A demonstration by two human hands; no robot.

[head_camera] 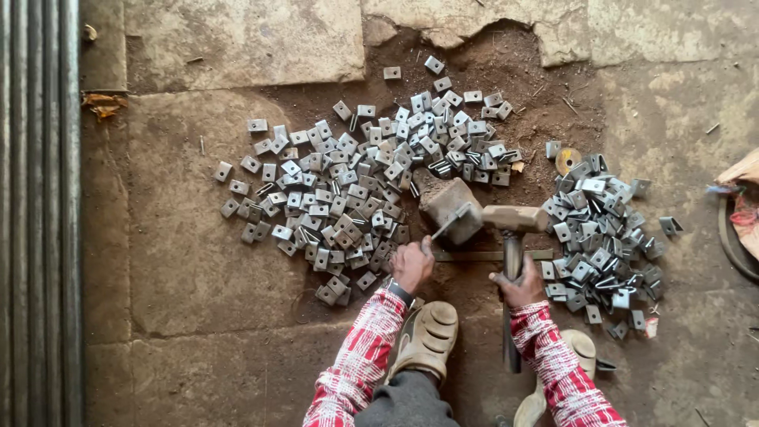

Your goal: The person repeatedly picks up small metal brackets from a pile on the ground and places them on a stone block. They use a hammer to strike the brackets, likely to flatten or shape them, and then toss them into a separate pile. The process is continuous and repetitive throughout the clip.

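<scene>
My left hand (413,263) pinches a small metal piece (451,222) and holds it against a stone block (447,202) set in the dirt. My right hand (518,289) grips the dark handle of a hammer (514,219); its worn head lies sideways just right of the block. Both sleeves are red and white checked. A pile of flat square metal plates (348,198) spreads to the left of the block. A pile of bent metal pieces (605,237) lies to the right of the hammer.
A thin flat metal bar (474,255) lies on the ground between my hands. My shoes (427,336) rest below them. Cracked concrete slabs (237,39) surround the dirt patch. Ribbed metal (39,213) runs down the left edge. A round disc (567,160) sits atop the right pile.
</scene>
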